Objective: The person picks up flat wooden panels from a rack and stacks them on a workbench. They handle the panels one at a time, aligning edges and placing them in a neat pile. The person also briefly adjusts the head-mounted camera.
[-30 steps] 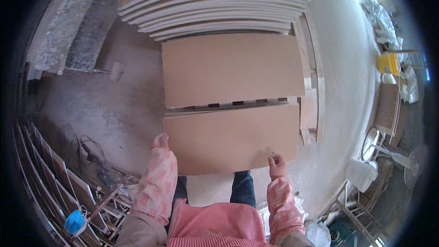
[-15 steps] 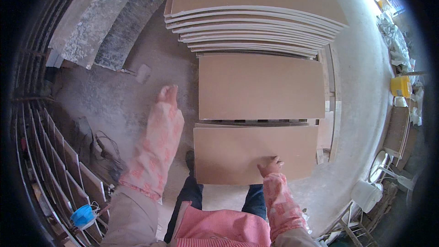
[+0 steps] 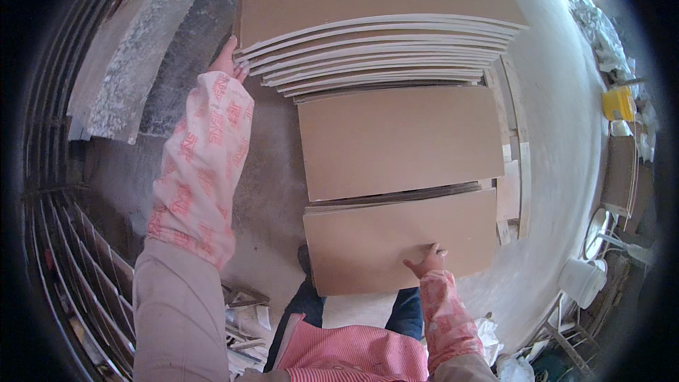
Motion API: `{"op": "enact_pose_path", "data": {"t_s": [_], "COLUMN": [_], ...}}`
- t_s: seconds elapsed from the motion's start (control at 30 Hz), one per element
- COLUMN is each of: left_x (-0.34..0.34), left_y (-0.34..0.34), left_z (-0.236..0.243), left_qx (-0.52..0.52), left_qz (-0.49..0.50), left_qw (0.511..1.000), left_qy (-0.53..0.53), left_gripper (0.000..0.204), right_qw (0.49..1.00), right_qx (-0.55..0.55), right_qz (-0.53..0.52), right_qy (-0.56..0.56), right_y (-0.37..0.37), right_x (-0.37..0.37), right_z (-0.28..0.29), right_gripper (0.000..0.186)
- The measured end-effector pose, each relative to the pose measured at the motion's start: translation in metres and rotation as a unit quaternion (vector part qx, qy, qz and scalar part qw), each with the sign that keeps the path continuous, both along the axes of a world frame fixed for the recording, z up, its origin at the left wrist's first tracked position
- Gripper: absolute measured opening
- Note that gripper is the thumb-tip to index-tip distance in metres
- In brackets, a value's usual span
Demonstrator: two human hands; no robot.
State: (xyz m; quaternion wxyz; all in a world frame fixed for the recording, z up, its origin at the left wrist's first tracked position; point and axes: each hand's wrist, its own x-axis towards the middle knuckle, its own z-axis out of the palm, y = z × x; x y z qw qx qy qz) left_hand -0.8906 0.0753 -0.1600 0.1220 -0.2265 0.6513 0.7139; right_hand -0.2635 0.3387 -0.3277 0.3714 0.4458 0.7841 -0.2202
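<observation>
A tall stack of brown boards with pale edges [image 3: 382, 0] lies at the far side. My left hand [image 3: 230, 60] reaches out to its near left corner and touches the top boards' edge, fingers curled there. Closer to me lie two lower brown boards, the middle board [image 3: 399, 141] and the near board [image 3: 396, 240]. My right hand [image 3: 426, 260] rests flat on the near board's front part, fingers spread, holding nothing.
Grey stone-patterned slabs [image 3: 120, 78] lean at the left. A metal rack [image 3: 78, 262] curves along the lower left. Narrow board strips [image 3: 513, 148] lie at the boards' right end. A yellow container [image 3: 619, 102] and a white bucket [image 3: 583, 279] stand at the right.
My left hand left the near board's front edge and stretched forward to the tall stack's corner. My right hand stayed on the near board. The view shifted toward the stack.
</observation>
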Motion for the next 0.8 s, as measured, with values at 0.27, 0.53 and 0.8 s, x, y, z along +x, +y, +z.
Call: {"op": "enact_pose_path", "data": {"t_s": [0.27,0.53,0.8], "left_x": [-0.010,0.153,0.367], "left_y": [0.005,0.025,0.063], "left_z": [-0.008,-0.014,0.027], "left_qx": [-0.107,0.048,0.040], "left_qz": [-0.048,-0.029,0.029], "left_qw": [0.993,0.998,0.996], "left_qy": [-0.008,-0.018,-0.070], "left_gripper": [0.042,0.030,0.041], "right_qw": [1.000,0.970,0.496], "right_qx": [-0.006,-0.098,-0.486], "right_qz": [-0.008,-0.118,-0.462], "right_qy": [-0.003,0.186,0.551], "right_y": [0.000,0.060,0.209], "right_x": [-0.002,-0.064,-0.315], "right_z": [0.003,0.022,0.131], "right_gripper": [0.139,0.096,0.091]}}
